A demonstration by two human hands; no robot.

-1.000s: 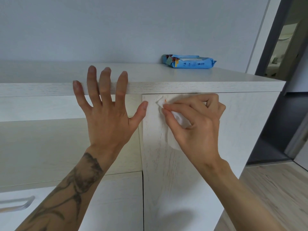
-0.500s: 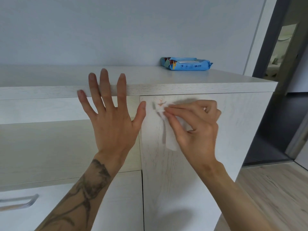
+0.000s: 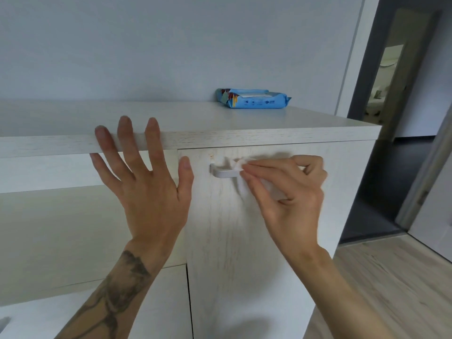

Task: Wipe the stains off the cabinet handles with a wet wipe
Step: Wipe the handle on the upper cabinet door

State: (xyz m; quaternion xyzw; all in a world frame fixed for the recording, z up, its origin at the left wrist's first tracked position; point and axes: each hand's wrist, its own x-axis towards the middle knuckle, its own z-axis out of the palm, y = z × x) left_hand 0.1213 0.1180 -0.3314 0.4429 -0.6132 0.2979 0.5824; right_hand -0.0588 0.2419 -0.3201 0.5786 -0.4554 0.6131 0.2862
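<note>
Head view: your left hand [image 3: 151, 192], fingers straight and spread and holding nothing, lies over the cabinet top's [image 3: 195, 118] front edge. Your right hand [image 3: 288, 192] pinches the wet wipe [image 3: 238, 163] onto the handle [image 3: 223, 173] near the door's top left corner. Small orange stain [image 3: 211, 157] just above the handle's left end. Blue wipes pack [image 3: 254, 99] sits at the top's back edge.

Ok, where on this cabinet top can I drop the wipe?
The cabinet top is bare left of the wipe pack, beyond the left hand, and in front of the pack. Crowded: the handle, where the right hand pinches the wet wipe.
</note>
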